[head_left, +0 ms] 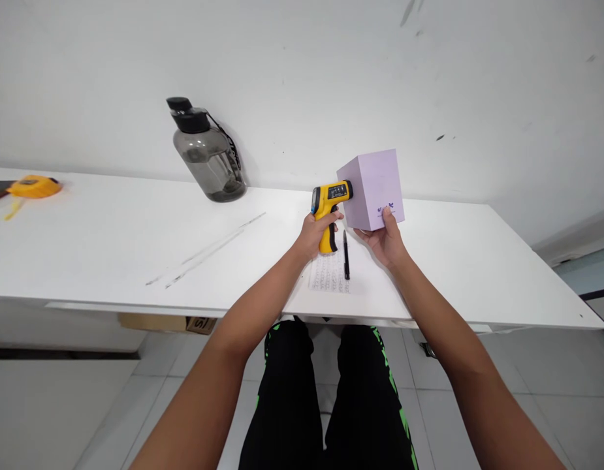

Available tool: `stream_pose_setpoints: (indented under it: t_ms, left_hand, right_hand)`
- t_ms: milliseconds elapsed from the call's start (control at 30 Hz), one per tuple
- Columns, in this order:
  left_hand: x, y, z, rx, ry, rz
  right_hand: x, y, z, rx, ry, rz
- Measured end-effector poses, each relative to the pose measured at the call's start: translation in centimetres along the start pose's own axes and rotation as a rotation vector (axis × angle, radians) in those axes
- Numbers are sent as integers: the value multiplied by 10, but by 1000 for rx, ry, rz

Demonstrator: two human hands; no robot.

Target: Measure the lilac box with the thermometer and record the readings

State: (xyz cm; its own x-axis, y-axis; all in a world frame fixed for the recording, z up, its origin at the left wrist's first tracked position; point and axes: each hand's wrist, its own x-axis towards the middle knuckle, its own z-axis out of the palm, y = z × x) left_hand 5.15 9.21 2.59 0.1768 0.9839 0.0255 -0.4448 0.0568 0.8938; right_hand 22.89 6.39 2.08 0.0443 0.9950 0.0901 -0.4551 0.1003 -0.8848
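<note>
My left hand (317,232) grips a yellow and black infrared thermometer (327,199) by its handle. Its black nose points right and meets, or nearly meets, the left side of a light purple box (381,186). My right hand (386,240) holds that box from below, thumb on the front face over small dark print and fingers under the bottom edge. Between the two hands, a black pen (346,258) lies on a sheet of paper (326,277) filled with rows of small marks. The thermometer and left hand hide the sheet's upper part.
A grey see-through water bottle (211,160) with a black lid stands by the wall, left of my hands. At the far left of the white table (110,248) lies a yellow tape measure (34,187) beside a dark object. Below the table is a cardboard box (155,322).
</note>
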Motion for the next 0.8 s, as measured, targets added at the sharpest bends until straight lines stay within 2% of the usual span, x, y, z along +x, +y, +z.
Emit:
stream_pose_setpoints:
  t_ms: [800]
  left_hand:
    - [-2, 1, 1, 2, 15, -12]
  right_hand:
    - [-1, -1, 0, -30, 16, 1]
